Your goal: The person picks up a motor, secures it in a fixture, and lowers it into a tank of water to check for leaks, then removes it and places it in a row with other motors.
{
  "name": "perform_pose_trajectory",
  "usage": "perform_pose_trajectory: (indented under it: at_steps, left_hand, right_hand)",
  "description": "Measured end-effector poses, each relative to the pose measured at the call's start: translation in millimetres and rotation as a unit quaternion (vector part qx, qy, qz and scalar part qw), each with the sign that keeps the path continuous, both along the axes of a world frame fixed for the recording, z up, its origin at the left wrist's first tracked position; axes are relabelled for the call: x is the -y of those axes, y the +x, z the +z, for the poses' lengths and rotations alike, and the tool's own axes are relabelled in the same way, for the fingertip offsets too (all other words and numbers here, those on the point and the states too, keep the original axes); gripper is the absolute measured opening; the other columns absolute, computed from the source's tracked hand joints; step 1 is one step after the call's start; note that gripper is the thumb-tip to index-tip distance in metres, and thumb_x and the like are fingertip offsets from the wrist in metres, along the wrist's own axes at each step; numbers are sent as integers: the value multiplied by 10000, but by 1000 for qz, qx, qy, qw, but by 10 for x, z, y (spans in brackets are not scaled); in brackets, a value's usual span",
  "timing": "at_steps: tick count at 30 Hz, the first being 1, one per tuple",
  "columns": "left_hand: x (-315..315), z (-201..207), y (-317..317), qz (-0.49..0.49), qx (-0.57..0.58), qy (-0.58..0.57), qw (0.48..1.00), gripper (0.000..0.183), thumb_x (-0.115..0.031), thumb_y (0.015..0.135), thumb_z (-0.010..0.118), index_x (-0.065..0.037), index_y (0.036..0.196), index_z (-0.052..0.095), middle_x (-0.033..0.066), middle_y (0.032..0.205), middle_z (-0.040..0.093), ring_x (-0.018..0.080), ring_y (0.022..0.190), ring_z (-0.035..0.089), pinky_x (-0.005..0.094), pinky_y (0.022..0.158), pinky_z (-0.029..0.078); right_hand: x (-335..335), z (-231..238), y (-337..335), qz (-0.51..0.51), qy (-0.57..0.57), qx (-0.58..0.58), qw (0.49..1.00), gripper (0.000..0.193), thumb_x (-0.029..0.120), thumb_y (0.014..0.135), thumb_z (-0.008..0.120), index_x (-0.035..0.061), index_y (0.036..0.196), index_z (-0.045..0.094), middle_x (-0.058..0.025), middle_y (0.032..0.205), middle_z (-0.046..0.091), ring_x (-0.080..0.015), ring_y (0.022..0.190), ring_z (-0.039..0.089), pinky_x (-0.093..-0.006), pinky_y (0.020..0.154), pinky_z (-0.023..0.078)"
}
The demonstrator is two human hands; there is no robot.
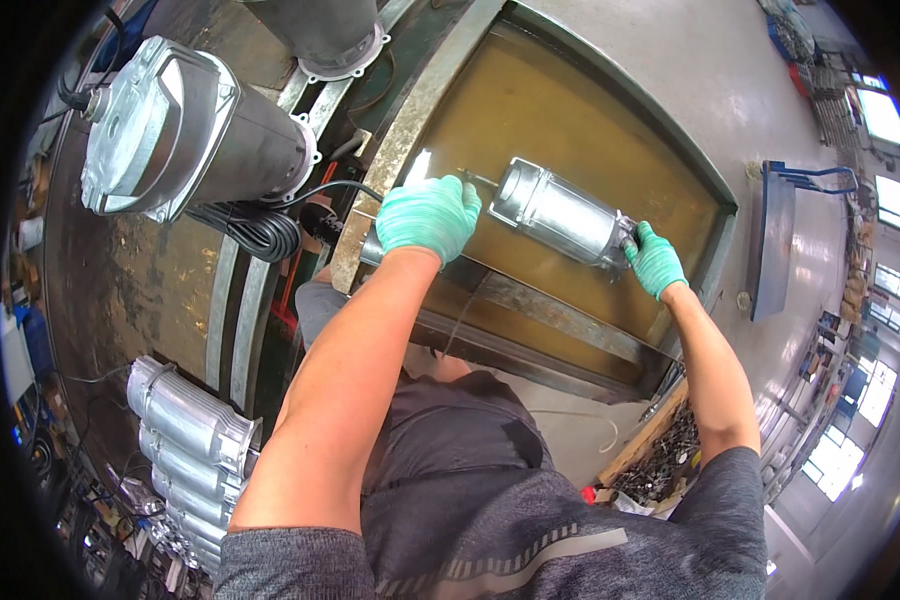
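A silver metal cylinder housing [560,212] lies tilted over a tank of murky yellow-brown liquid [530,110]. My right hand [655,260], in a green glove, grips its lower right end. My left hand [428,215], also green-gloved, is closed over the tank's near-left rim beside the cylinder's upper end, where a thin rod or hose [475,178] sticks out; whether the hand holds that rod I cannot tell. Both forearms come up from the lower edge.
A large grey motor unit [185,130] with a coiled black cable [255,230] sits on rails at upper left. Several silver ribbed housings [185,420] are stacked at lower left. A wooden box of small metal parts [660,450] stands at lower right, a blue cart [775,235] farther right.
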State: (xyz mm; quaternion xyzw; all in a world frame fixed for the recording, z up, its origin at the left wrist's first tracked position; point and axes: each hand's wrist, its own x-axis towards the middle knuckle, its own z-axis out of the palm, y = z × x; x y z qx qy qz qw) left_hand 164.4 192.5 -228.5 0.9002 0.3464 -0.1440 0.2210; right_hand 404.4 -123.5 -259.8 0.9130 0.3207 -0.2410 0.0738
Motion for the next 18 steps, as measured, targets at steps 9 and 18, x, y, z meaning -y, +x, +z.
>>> perform_pose_trajectory:
  at_steps: [9, 18]
  left_hand:
    - [32, 22, -6, 13, 8, -4, 1000, 613, -644, 996, 461, -88, 1147, 670, 176, 1131, 720, 357, 1066, 698, 461, 903, 547]
    - [-402, 533, -496, 165, 436, -133, 875, 497, -411, 970, 722, 23, 785, 564, 62, 678, 479, 146, 682, 393, 370, 614, 401]
  right_hand:
    - [-404, 1730, -189, 61, -18, 67, 996, 307, 341, 947, 564, 72, 1030, 688, -251, 929, 714, -439, 890, 699, -517, 824, 562]
    - [237, 2882, -560, 2, 135, 19, 991, 301, 260, 919, 547, -16, 912, 668, -257, 780, 646, -403, 729, 656, -477, 727, 508]
